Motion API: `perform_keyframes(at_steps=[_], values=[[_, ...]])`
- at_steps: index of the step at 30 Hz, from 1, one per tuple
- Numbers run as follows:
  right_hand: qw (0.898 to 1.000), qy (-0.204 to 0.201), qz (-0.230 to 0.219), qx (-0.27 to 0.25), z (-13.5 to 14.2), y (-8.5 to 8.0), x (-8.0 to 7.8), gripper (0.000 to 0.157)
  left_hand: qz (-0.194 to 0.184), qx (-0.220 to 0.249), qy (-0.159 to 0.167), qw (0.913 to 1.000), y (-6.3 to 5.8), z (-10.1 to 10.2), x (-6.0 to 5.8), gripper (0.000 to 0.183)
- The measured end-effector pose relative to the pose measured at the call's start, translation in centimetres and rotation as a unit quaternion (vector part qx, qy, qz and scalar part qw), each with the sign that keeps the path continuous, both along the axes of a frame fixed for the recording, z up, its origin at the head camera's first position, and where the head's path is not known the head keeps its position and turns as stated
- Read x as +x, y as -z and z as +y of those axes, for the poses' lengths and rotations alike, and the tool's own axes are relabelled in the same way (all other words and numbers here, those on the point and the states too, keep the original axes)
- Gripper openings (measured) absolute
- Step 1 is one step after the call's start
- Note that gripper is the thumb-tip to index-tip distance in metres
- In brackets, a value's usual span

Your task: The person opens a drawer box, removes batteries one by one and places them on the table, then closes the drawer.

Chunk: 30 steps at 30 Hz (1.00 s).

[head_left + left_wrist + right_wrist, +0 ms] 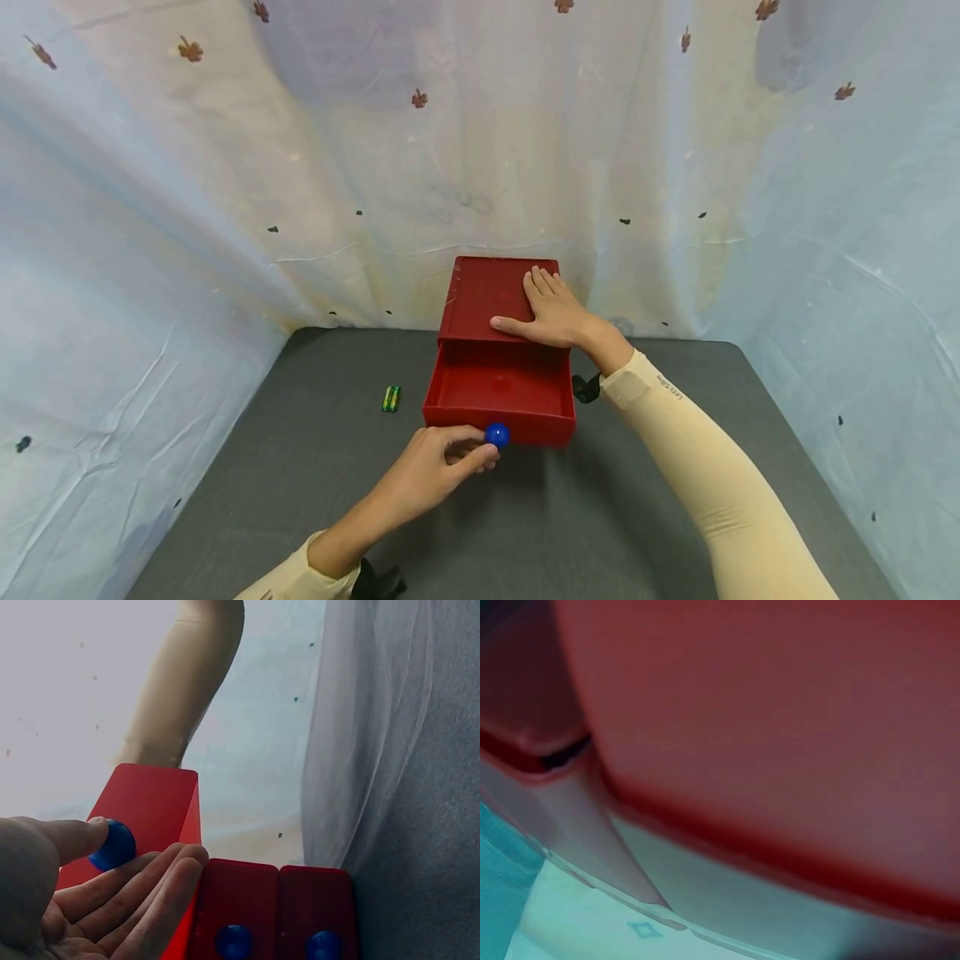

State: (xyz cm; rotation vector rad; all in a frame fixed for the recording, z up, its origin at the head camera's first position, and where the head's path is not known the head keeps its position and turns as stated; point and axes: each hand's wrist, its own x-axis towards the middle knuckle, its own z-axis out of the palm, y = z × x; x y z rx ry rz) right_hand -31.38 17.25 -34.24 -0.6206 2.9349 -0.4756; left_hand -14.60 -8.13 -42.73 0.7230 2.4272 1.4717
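Note:
A small red drawer cabinet (480,287) stands on the table, its top drawer (536,429) pulled out toward me. The drawer's inside shows bare red plastic. My left hand (427,471) pinches the round blue knob (497,435) on the drawer front between thumb and fingers. In the left wrist view, the thumb presses one side of this knob (116,846), with the other fingers stretched beside it. Flat on the cabinet's top lies my right hand (553,312), fingers spread. The right wrist view shows mostly the blurred red cabinet surface (765,727), with no fingers in sight.
Two green and yellow batteries (391,398) lie side by side left of the cabinet on the dark grey table (300,467). Two lower drawers (238,892), pushed in, bear blue knobs too. A pale curtain (480,167) hangs behind and along both sides.

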Motion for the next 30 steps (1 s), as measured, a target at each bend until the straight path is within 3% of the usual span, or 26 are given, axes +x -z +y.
perform_keyframes(at_steps=[18,30], values=[[1.000,-0.001,-0.011,-0.006,0.1,-0.1,0.0,0.113,0.023,0.012,-0.020,0.9994,-0.1,0.9,-2.3,0.025],[1.000,-0.001,-0.014,-0.010,0.2,0.0,-0.3,0.114,0.032,0.015,-0.028,0.9990,0.2,1.5,-4.4,0.030]])
